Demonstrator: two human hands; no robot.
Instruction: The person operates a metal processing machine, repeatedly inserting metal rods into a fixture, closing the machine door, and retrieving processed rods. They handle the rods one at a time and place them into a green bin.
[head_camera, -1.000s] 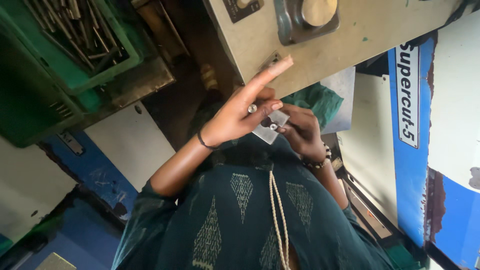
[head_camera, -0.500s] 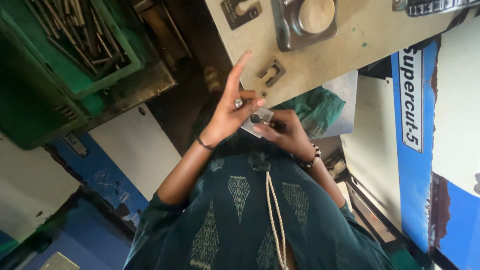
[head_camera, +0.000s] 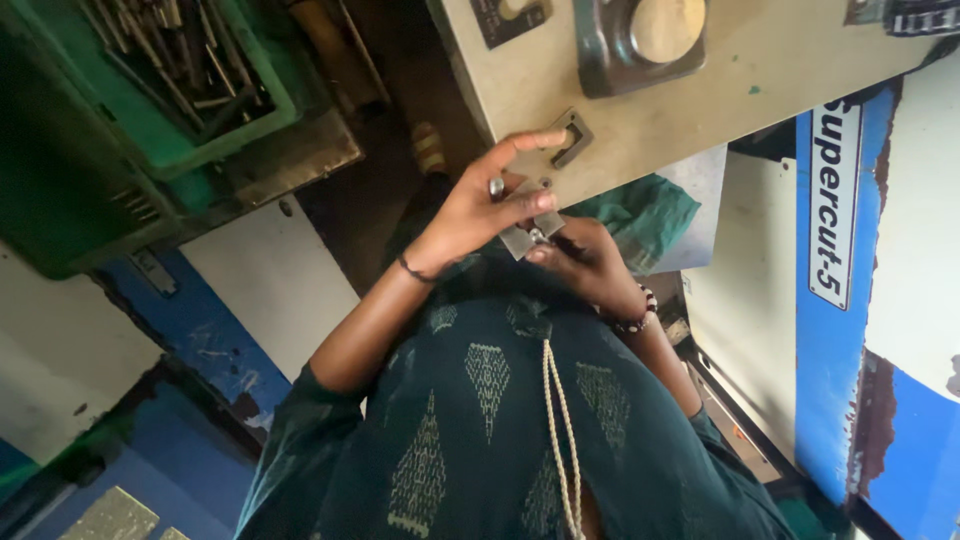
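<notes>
Since the earlier frames the left hand (head_camera: 470, 205) has dropped from an outstretched point to a curl, its forefinger now bent down onto a small bracket (head_camera: 570, 136) on the bench (head_camera: 700, 100), and the view has slid so that more of the bench top shows.

Nearest, at the bottom of the frame, lies the dark green patterned garment (head_camera: 490, 420) with a pale cord (head_camera: 560, 430) running down its middle. Above it, at centre, both hands meet over a small flat metal plate (head_camera: 525, 232). The left hand's thumb and lower fingers pinch the plate from the left; the right hand (head_camera: 585, 262) closes on its lower right corner with curled fingertips, likely to steady it close to the body for a look. A ring sits on the left hand, a beaded band on the right wrist.

Farther off, the bench carries a round knob (head_camera: 665, 28) in a dark housing at top centre. A green crate (head_camera: 190, 70) of metal rods fills the upper left.
</notes>
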